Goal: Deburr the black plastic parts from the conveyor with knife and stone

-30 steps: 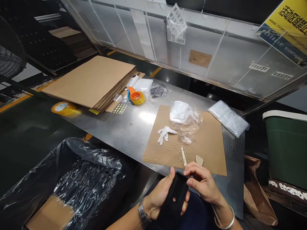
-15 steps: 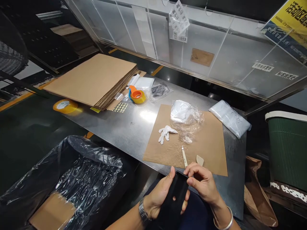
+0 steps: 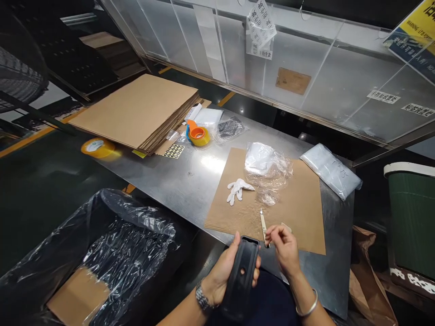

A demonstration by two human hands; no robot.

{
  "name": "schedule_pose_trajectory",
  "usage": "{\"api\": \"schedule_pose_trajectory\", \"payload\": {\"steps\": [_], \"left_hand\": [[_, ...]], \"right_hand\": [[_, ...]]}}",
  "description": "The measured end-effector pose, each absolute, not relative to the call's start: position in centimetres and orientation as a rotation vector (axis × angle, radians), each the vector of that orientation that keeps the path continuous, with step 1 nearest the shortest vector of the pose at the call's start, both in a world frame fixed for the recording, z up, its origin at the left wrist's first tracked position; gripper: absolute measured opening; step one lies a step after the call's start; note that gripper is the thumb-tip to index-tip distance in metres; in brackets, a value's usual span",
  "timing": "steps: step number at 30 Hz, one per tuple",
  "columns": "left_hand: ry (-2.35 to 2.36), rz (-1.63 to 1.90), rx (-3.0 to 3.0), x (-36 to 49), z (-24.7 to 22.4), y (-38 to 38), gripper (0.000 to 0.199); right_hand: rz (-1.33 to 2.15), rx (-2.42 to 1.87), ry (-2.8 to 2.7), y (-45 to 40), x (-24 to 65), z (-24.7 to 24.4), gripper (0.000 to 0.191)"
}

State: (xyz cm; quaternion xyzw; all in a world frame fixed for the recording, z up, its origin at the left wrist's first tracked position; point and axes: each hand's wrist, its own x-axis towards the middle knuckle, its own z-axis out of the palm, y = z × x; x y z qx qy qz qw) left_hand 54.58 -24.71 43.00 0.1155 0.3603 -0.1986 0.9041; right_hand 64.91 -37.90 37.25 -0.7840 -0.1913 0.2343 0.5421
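My left hand point(image 3: 224, 267) is wrapped around a long black moulded part point(image 3: 240, 276) with raised edges, a recess and a small round hole. My right hand point(image 3: 283, 246) is off the part, its fingers curled and pinched together; what they hold, if anything, cannot be made out. Just beside those fingertips a slim craft knife point(image 3: 263, 222) with a pale handle lies on the brown cardboard sheet point(image 3: 306, 217). A small beige piece point(image 3: 286, 227) is partly hidden behind my right hand. Further up the cardboard lies a white glove point(image 3: 238, 189).
Crumpled clear plastic bags point(image 3: 267, 165) and a white packet point(image 3: 331, 171) lie on the metal table point(image 3: 180, 181). Stacked cardboard point(image 3: 136, 113), an orange tape dispenser point(image 3: 197, 134) and a sticker sheet point(image 3: 174, 151) are at left. A black-lined bin point(image 3: 129, 249) stands lower left.
My right hand has come away from the black part's upper end, moving slightly right and up. The part has tilted in my left hand, showing more of its recessed face. The view has shifted a little.
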Motion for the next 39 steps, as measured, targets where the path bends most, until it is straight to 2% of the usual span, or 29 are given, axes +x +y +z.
{"api": "schedule_pose_trajectory", "payload": {"steps": [3, 6, 11, 15, 19, 22, 25, 33, 39], "left_hand": [[0.790, -0.267, 0.187, 55.0, 42.7, -23.7, 0.055], [0.801, -0.141, 0.205, 55.5, 42.5, -22.7, 0.050], [0.818, 0.032, 0.248, 56.1, 43.3, -21.3, 0.051], [0.781, 0.143, 0.253, 56.3, 44.4, -20.5, 0.051], [0.781, 0.213, 0.294, 56.4, 44.6, -20.0, 0.054], [0.803, 0.220, 0.351, 56.7, 44.6, -20.0, 0.060], [0.846, 0.196, 0.383, 57.2, 44.9, -20.1, 0.064], [0.871, 0.238, 0.491, 57.9, 45.5, -20.4, 0.068], [0.858, 0.288, 0.520, 57.8, 45.7, -20.4, 0.069]], "right_hand": [[0.483, -2.059, -0.338, -37.1, 66.4, 32.7, 0.038], [0.482, -2.212, -0.353, -35.9, 66.9, 28.9, 0.029], [0.542, -2.298, -0.452, -34.8, 66.5, 26.9, 0.024], [0.582, -2.259, -0.534, -35.5, 66.7, 29.9, 0.023], [0.723, -2.134, -0.631, -37.4, 65.4, 37.8, 0.030], [1.091, -1.877, -0.719, -38.1, 63.6, 44.2, 0.030], [1.439, -1.704, -0.691, -37.8, 62.3, 48.0, 0.037], [1.647, -1.596, -0.460, -36.1, 61.3, 48.4, 0.054], [1.668, -1.570, -0.429, -35.7, 60.9, 48.3, 0.057]]}}
